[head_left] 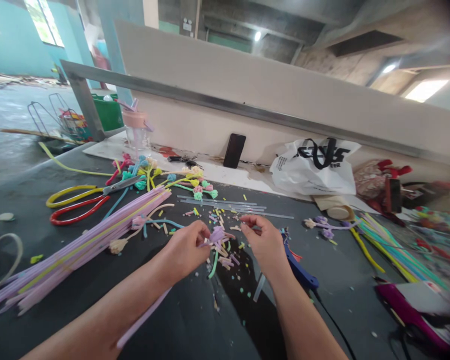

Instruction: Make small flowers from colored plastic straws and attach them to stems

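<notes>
My left hand (189, 250) pinches a lilac fuzzy-stem flower (217, 234) between thumb and fingers. Its long lilac stem (144, 319) appears to run back under my left forearm. Across a small gap, my right hand (260, 245) has thumb and fingers curled together; whatever they hold is hidden or too small to name. Short cut stem pieces (225, 257) in several colours lie scattered between and below both hands. A blue glue gun (300, 267) lies partly behind my right wrist, and a clear glue stick (260, 287) rests beside that wrist.
Scissors (82, 200) with yellow and red handles lie left, beside bundled lilac stems (90, 240) and finished flowers (198, 187). Several glue sticks (225, 204) lie ahead. A phone (234, 150), a white bag (315, 167) and a pink-lidded cup (135, 130) stand behind. A magenta tool (412, 310) lies right.
</notes>
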